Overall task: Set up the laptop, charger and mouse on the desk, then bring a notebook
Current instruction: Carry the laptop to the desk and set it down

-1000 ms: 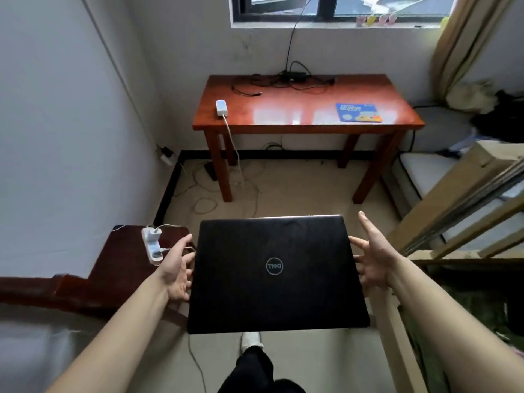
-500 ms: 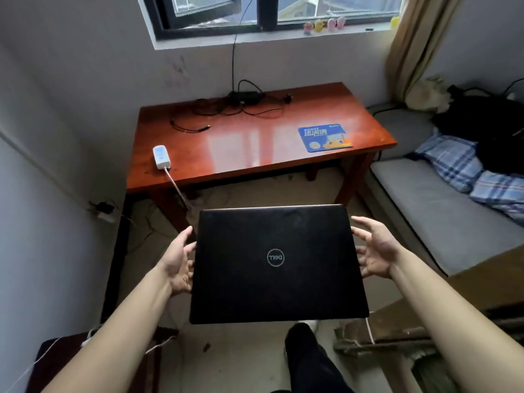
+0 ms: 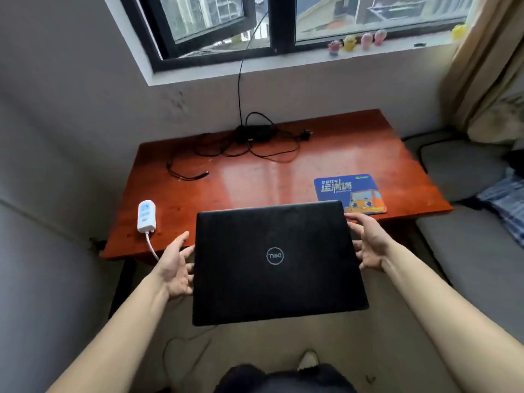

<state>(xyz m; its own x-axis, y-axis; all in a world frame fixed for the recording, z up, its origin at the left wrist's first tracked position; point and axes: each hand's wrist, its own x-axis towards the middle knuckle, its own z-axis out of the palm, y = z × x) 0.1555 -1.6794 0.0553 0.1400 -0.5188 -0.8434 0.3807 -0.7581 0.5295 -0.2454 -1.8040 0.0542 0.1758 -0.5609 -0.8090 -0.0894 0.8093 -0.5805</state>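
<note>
A closed black laptop [image 3: 272, 259] hangs flat in the air, its far edge just over the front edge of the red-brown wooden desk [image 3: 255, 180]. My left hand [image 3: 175, 268] supports its left side, fingers spread and reaching under it, thumb up. On the right side my right hand [image 3: 368, 245] does the same. A black charger brick [image 3: 253, 133] with tangled cables lies at the back of the desk. No mouse or notebook is visible.
A blue mouse pad [image 3: 340, 188] lies on the desk's right front, partly behind the laptop. A white power strip [image 3: 146, 216] sits at the desk's left front, its cord hanging down. A grey bed [image 3: 467, 236] adjoins on the right. Small figurines [image 3: 357, 42] line the windowsill.
I have walked up to the desk with the laptop carried in both hands. The desk has grown much closer, and the laptop's far edge now overlaps its front edge.
</note>
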